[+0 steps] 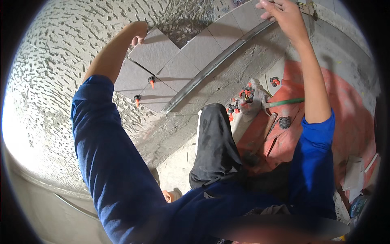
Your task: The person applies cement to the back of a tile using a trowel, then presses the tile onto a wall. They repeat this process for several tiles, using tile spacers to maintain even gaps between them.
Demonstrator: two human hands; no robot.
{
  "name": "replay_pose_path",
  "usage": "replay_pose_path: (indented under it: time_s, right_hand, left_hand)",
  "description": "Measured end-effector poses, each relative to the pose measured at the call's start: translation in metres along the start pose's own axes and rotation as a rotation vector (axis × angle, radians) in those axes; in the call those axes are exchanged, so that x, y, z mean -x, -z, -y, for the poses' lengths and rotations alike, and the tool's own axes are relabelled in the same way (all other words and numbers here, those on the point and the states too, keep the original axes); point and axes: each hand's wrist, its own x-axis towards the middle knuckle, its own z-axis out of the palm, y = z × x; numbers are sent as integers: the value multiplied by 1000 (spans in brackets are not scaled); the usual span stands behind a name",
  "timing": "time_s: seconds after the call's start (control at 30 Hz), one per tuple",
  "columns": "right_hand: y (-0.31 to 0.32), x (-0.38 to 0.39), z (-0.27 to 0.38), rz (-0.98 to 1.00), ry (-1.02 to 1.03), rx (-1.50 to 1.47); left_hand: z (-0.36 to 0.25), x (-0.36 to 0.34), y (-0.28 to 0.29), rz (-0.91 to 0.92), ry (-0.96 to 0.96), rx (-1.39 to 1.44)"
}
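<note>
Spreading left of and around the left hand (138, 31), a wide, rough grey mortar surface (53, 89) covered in dark pits and gouges takes up the most room. Well below the right hand (285, 18), a large, crumpled red sheet (347, 110) lies on the floor. Between the two sets of fingers run square, pale grey tiles (199, 51) in a slanting band; the tile nearest the left fingers sits directly under and to the right of them, with a bare, dark mortar notch (183, 30) beyond. A knee in dark trousers (213, 142) rises well below both hands.

Along the tiles' lower edge, a long, narrow grey metal strip (219, 63) reaches up to just below the right fingers. The left fingers are curled together at that nearest tile's upper-left edge; whether they grip it I cannot tell. The right fingers are parted and loosely bent, with nothing visible between them.

Well below the right fingers lie a wooden-handled hammer (269, 127) and a green rod-like handle (286, 101), with a translucent plastic bag (248, 101) of black-and-orange pieces to their left. Smallest, two black-and-orange knobbed clips (152, 80) stand on the tile joints below the left fingers, and a round black piece (285, 122) rests on the sheet.
</note>
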Motion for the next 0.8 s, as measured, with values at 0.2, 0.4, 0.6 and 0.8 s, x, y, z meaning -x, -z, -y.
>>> replay_pose_path:
  time_s: [0.2,0.4,0.6,0.8]
  right_hand:
    - [18,1,-2,-40,-60,40]
    - [20,2,-16,-33,-79,12]
    - [-41,1,-53,37,-33,-223]
    - [-159,1,-95,249,33,-207]
  left_hand:
    - [3,-4,2,-69,-60,35]
    - [11,-10,-2,-74,-99,116]
    - [16,2,-8,-201,-198,147]
    - [32,16,-35,-403,-413,362]
